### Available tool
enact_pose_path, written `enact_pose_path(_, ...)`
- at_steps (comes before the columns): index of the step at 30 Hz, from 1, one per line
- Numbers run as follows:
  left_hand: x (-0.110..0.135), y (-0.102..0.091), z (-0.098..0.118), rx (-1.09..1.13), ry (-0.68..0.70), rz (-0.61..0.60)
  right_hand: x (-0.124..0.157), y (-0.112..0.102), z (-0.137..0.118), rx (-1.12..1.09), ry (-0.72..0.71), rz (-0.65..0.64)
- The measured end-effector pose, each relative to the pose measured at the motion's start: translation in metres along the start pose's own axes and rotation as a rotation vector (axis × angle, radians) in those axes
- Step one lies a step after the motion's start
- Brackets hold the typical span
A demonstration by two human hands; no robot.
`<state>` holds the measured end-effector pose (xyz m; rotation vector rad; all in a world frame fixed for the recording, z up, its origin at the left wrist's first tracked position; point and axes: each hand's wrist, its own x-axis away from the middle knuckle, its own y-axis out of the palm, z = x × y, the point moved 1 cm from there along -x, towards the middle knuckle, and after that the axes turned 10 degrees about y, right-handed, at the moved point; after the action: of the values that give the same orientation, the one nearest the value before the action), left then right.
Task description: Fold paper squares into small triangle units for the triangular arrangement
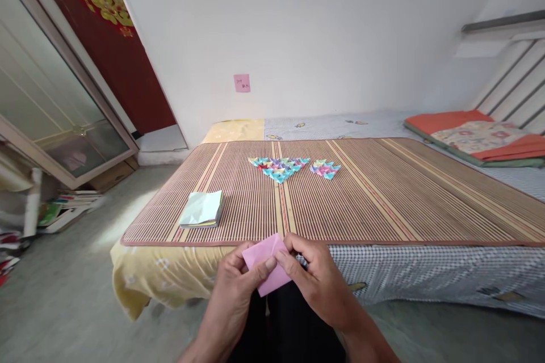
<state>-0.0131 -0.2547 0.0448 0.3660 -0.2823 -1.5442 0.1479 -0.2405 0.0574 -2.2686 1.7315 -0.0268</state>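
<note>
Between my two hands, over my lap at the bed's near edge, is a pink sheet of origami paper [279, 278] with crease lines near its upper part. My left hand [238, 278] pinches its left side, thumb on top. My right hand [313, 269] grips the upper right corner between thumb and fingers. Farther back on the mat lies a large triangular cluster of colourful folded paper pieces [280, 169]. To its right is a smaller cluster of the same folded pieces [326, 169]. A stack of square paper [202, 208], pale green on top, rests at the left.
A striped bamboo mat [361, 204] covers much of the bed. Folded orange bedding [451, 123] lies at the far right beside a railing. A pink note [242, 83] is stuck on the white wall. A glass-panelled door [63, 85] and books [70, 207] on the floor are at left.
</note>
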Motion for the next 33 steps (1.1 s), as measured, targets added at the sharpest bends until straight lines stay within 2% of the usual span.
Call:
enact_pose_path(8,-0.002,0.004,0.001,-0.111,0.052,0.010,-0.003,-0.004,-0.001,-0.052,0.014,0.011)
enact_pose_path(14,-0.001,0.005,-0.003,-0.246,0.083,0.026,-0.006,-0.005,-0.005,-0.051,-0.029,0.093)
enact_pose_path(20,-0.006,0.005,0.000,-0.290,0.058,-0.133,-0.008,-0.007,-0.003,-0.062,-0.050,0.081)
enact_pose_path(28,-0.012,0.004,0.004,-0.388,0.002,-0.238,-0.010,-0.007,0.000,-0.088,-0.016,0.046)
enact_pose_path(30,-0.014,0.002,0.004,-0.376,-0.006,-0.211,-0.012,-0.008,0.004,-0.137,0.016,0.045)
enact_pose_path(33,-0.019,-0.002,0.004,-0.255,-0.003,-0.107,-0.013,-0.009,0.014,-0.223,0.065,0.037)
